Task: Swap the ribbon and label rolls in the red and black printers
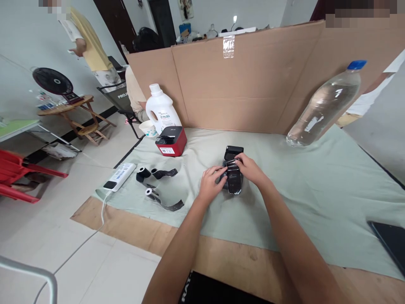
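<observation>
A small black device (233,153) with a raised lid flap stands on the cloth in front of me. Glossy black strip material (234,180) covers its front part and catches the light. From the left, my left hand (211,181) grips the device's side, fingers forward and thumb against it. My right hand (249,168) closes its fingertips on the upper right of the strip, just below the flap. What exactly lies under the fingers is hidden. Left of my hands lie several partly unrolled black rolls (149,192), their tails curling over the cloth.
Behind stands a cardboard panel (237,93). A red box-shaped device (177,145), white jug (161,107) and cup (148,128) are at back left. A power strip (120,176) lies at the left edge, a water bottle (325,107) leans right, a phone (389,240) lies front right.
</observation>
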Demonstrator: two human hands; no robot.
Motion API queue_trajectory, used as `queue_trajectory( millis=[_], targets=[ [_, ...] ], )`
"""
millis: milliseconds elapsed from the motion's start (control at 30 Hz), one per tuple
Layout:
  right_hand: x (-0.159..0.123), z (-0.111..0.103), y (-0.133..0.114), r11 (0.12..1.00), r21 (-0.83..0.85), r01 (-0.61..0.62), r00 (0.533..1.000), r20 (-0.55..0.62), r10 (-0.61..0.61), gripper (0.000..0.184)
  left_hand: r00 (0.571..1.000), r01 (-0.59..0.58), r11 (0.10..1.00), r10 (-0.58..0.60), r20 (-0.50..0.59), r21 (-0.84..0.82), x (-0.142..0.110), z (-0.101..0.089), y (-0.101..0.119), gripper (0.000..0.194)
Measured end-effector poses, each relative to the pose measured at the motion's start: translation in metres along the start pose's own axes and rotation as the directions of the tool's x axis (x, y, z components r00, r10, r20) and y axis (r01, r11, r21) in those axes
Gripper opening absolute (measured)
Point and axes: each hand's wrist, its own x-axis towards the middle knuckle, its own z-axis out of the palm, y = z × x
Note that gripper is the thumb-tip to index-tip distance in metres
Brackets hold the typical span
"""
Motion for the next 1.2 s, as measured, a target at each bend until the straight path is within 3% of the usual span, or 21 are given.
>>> queue_trajectory(
  millis=[167,433,567,700,800,867,933,1067,1200],
  targets=[
    [0.001,0.005,0.006,0.996,0.090,0.006,0.999,-0.043,-0.002,0.016,1.000,0.001,1.000,-0.001,0.015,-0.013,0.001,-0.001,0.000,0.036],
    [-0.001,0.011,0.007,0.985,-0.145,0.097,0.993,-0.050,-0.106,0.009,0.999,-0.030,0.995,0.031,0.014,-0.091,0.001,0.000,-0.003,0.042],
    [-0.003,0.018,0.005,0.972,-0.234,-0.015,0.990,-0.139,-0.018,0.007,0.998,-0.045,0.994,0.049,0.036,-0.103,0.001,0.000,-0.006,0.045],
    [-0.002,0.020,0.005,0.973,-0.185,-0.140,0.955,-0.284,0.083,0.023,0.990,-0.136,0.989,0.138,0.038,-0.059,-0.001,-0.003,-0.004,0.048],
    [0.003,0.017,0.008,0.997,-0.001,-0.081,0.929,-0.363,0.075,0.044,0.973,-0.228,0.974,0.228,0.024,-0.005,-0.002,-0.006,0.000,0.044],
    [0.007,0.013,0.010,0.993,0.119,0.003,0.939,-0.341,0.038,0.052,0.963,-0.268,0.963,0.268,0.010,0.031,-0.003,-0.006,0.002,0.035],
    [0.009,0.007,0.012,0.984,0.167,0.059,0.952,-0.305,-0.006,0.048,0.955,-0.298,0.954,0.298,-0.002,0.037,-0.003,-0.005,0.000,0.028],
    [0.007,-0.008,0.009,0.984,0.127,0.122,0.979,-0.178,-0.098,0.027,0.939,-0.340,0.936,0.342,0.018,-0.090,-0.006,0.000,-0.006,0.021],
    [-0.001,-0.019,0.000,0.989,0.052,0.135,0.991,-0.019,-0.135,0.023,0.958,-0.257,0.951,0.274,0.081,-0.173,-0.011,0.001,-0.008,0.024]
  ],
)
